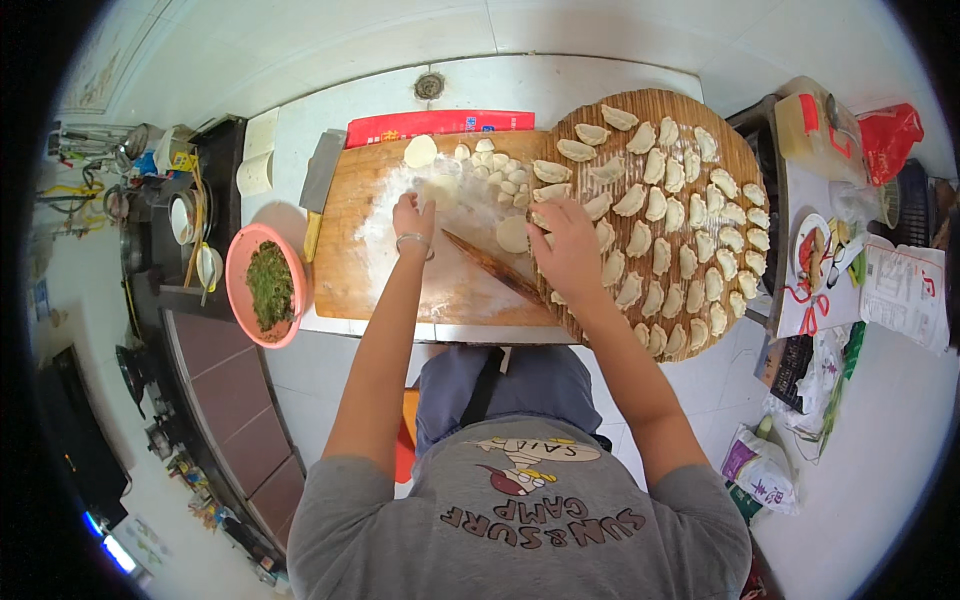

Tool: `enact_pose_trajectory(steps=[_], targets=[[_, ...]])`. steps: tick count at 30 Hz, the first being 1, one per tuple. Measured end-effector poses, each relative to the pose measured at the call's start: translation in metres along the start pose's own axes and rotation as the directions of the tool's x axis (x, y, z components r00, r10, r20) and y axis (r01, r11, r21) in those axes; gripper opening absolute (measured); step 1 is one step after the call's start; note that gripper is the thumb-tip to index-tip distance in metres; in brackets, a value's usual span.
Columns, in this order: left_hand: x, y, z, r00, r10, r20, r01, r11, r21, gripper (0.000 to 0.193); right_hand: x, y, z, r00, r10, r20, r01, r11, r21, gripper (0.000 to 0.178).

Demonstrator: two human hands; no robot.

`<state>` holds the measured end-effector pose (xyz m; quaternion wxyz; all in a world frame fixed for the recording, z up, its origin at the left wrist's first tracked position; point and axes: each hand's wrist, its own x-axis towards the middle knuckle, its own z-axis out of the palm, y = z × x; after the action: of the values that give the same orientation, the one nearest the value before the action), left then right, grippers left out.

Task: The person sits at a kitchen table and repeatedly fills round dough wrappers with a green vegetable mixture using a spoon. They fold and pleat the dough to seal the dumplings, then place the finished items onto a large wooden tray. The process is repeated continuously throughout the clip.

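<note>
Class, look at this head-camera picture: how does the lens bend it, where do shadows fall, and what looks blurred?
Head view: fisheye, so the board edges and floor tile lines bow, with a black rim at the corners. Even, soft light; a faint shadow left of the pink bowl. Left hand and right hand are slightly soft; dumplings stay sharp.

Bright, even indoor light from above; soft shadows fall under the forearms. Fisheye bends the white floor tiles [600, 40] near the black, vignetted rim; the centre stays sharp.
</note>
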<state>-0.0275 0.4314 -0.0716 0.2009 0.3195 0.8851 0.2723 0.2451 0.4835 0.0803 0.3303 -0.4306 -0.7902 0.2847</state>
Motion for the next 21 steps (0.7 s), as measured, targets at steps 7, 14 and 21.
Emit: enact_pose_trajectory(steps=[7,14,21], targets=[[0.032,0.009,0.032,0.999,-0.018,-0.042,0.024,0.991,0.130,0.044,-0.023,-0.023,0.025,0.998,0.053,-0.022,-0.053,0.998,-0.028,0.027],[0.045,-0.007,0.026,0.973,0.208,0.099,-0.213,0.976,0.045,0.022,-0.035,-0.052,0.045,0.985,0.162,-0.063,-0.165,0.985,-0.056,0.024],[0.010,-0.031,-0.052,0.926,0.278,0.255,0.084,0.508,-0.857,0.009,-0.047,-0.088,0.087,0.989,0.146,-0.025,-0.148,0.987,-0.059,0.020]])
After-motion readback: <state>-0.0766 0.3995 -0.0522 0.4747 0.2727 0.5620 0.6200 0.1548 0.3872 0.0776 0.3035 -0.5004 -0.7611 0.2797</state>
